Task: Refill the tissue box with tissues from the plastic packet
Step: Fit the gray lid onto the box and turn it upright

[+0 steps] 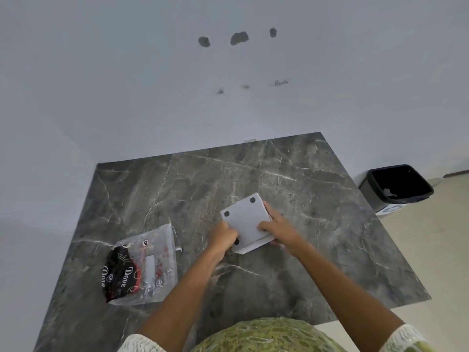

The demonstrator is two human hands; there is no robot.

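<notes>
Tissue box (245, 219), a flat white square with black dots, lay upturned mid-table on grey marble (317, 199), left hand (223, 237) and right hand (279, 231) clamped on its edges. Uneven pressing risked crumpling tissues; the clear printed plastic packet (142, 265) lay well left.

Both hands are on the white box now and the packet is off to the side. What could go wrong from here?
1. The tissue box is gripped by the left hand and right hand with a white layer showing at its near edge; squeezing there could crumple or pinch it.
2. The plastic packet lies open to the left, apart from the box. A left-arm sweep could push it toward the marble table edge.
</notes>
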